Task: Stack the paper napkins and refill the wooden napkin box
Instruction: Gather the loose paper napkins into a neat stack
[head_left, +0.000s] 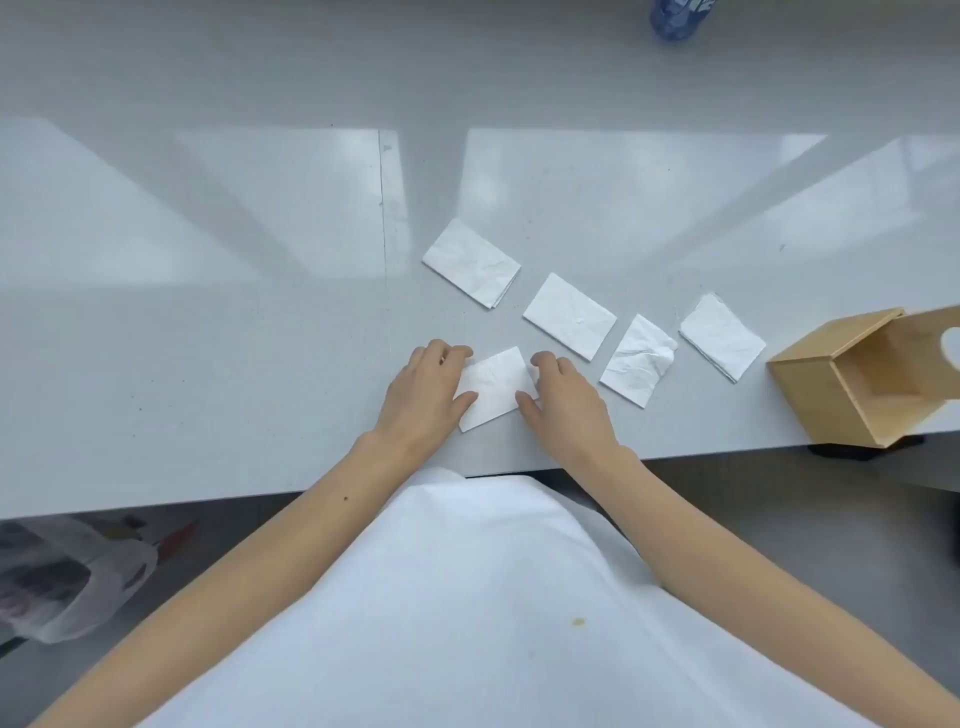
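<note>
On the floor at the far left, below the desk's edge, lies a crumpled plastic bag (67, 582). The pale grey desk (208, 322) spreads across the view, glossy with window reflections. Near its front edge the left hand (423, 389) lies on the left end of a folded white napkin (496, 387), fingers curled over the far corner and thumb pressed on the near side. The right hand (563, 395) meets the same napkin from the right, fingertips on its right edge and thumb on the paper, so both hands pinch this one napkin flat against the desk. Beyond them, four more folded napkins lie singly, apart from each other, in a slanting row: the farthest napkin (471, 262), a smooth second napkin (570, 315), a wrinkled third napkin (639, 359) and a fourth napkin (722, 335). Just right of that, at the desk's front right corner, the wooden napkin box (836, 384) lies tipped with its open side showing, nothing visible inside. A blue object (678, 18), blurred, sits at the far edge.
</note>
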